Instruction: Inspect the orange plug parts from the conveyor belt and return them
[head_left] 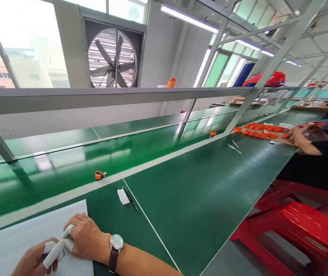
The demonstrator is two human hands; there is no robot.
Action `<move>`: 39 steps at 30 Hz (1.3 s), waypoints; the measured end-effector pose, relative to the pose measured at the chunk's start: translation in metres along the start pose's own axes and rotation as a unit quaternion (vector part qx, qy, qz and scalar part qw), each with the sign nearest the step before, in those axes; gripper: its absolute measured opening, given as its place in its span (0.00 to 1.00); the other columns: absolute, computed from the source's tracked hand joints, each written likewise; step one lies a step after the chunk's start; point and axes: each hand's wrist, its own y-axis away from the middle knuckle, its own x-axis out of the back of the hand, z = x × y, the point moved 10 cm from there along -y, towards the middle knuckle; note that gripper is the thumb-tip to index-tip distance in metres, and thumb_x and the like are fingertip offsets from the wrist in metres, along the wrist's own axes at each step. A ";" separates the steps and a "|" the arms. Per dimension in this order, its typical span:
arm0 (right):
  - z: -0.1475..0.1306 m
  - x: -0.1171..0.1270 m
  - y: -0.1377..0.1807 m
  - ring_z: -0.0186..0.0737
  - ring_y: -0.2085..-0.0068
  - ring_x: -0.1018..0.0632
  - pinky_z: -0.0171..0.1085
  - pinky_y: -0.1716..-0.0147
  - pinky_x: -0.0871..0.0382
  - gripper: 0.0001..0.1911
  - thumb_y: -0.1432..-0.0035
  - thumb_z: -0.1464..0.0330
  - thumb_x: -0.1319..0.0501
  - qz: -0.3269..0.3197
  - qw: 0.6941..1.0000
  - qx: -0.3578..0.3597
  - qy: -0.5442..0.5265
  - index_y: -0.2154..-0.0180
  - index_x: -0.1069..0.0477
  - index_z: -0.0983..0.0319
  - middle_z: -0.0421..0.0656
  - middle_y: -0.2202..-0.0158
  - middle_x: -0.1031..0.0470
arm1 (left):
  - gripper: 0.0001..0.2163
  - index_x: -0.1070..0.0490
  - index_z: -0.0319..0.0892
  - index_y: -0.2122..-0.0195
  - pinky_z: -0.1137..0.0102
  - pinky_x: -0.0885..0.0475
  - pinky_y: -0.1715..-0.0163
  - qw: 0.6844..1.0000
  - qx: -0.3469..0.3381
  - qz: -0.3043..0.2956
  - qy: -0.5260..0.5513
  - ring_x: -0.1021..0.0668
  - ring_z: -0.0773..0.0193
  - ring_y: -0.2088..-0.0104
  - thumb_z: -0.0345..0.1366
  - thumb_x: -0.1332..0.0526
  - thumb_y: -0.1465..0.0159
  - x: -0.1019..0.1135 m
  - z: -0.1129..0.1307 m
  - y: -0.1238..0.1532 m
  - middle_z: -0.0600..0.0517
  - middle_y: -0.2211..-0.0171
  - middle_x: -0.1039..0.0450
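Orange part (pixel 98 174) on green belt (pixel 66 168); tweezers (pixel 130 197) beside white pad (pixel 123 196); red stools (pixel 302 226) right.

Long green workbench (pixel 210 199), wall fan (pixel 113 59), bright windows (pixel 28 42), red stools (pixel 302 222).

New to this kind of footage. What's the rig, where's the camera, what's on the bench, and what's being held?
There is no machine here. One camera sits on a person's head, looking forward and down at their own bare hands. The left hand and the right hand, which wears a wristwatch, are over a white sheet at the bench edge. The right hand's fingers close around a white finger cover on a left finger. Beyond lie a small white scrap and a thin black tool. A small orange part sits on the green conveyor belt. At far right, a co-worker handles more orange parts.
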 end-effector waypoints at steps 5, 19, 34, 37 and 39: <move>-0.001 -0.004 0.000 0.47 0.52 0.25 0.43 0.51 0.30 0.11 0.41 0.62 0.36 -0.001 1.000 -0.001 -0.003 0.61 0.25 0.64 0.47 0.55 0.22 | 0.12 0.22 0.46 0.58 0.67 0.25 0.60 0.988 -0.037 0.135 -0.059 0.20 0.56 0.61 0.41 0.40 0.41 0.051 0.043 -0.064 0.50 0.59 0.21; -0.005 -0.004 0.003 0.48 0.52 0.26 0.43 0.53 0.31 0.13 0.45 0.69 0.38 0.005 0.999 0.039 -0.007 0.57 0.25 0.64 0.48 0.55 0.22 | 0.21 0.25 0.39 0.51 0.55 0.33 0.44 0.985 -0.042 0.158 -0.046 0.26 0.42 0.46 0.34 0.35 0.48 0.025 0.064 -0.210 0.40 0.51 0.23; 0.051 0.031 0.001 0.40 0.64 0.21 0.40 0.61 0.25 0.20 0.31 0.59 0.48 0.165 0.809 -0.209 -0.524 0.56 0.22 0.63 0.46 0.64 0.21 | 0.19 0.26 0.42 0.50 0.71 0.30 0.78 0.990 0.051 0.063 0.111 0.27 0.63 0.73 0.44 0.34 0.40 0.045 0.070 -0.006 0.51 0.69 0.26; 0.039 0.019 -0.004 0.39 0.68 0.20 0.38 0.67 0.24 0.21 0.37 0.53 0.40 0.109 0.790 -0.197 -0.570 0.60 0.21 0.64 0.45 0.67 0.20 | 0.15 0.24 0.47 0.53 0.69 0.25 0.69 0.992 0.041 0.119 0.001 0.23 0.60 0.68 0.42 0.34 0.41 0.044 0.053 0.015 0.51 0.64 0.23; 0.031 0.012 -0.003 0.42 0.64 0.19 0.40 0.63 0.22 0.19 0.45 0.54 0.32 0.087 0.781 -0.192 -0.588 0.60 0.20 0.62 0.45 0.63 0.20 | 0.12 0.22 0.48 0.57 0.67 0.24 0.64 0.986 0.026 0.162 -0.032 0.21 0.59 0.65 0.41 0.34 0.42 0.044 0.046 0.021 0.50 0.61 0.22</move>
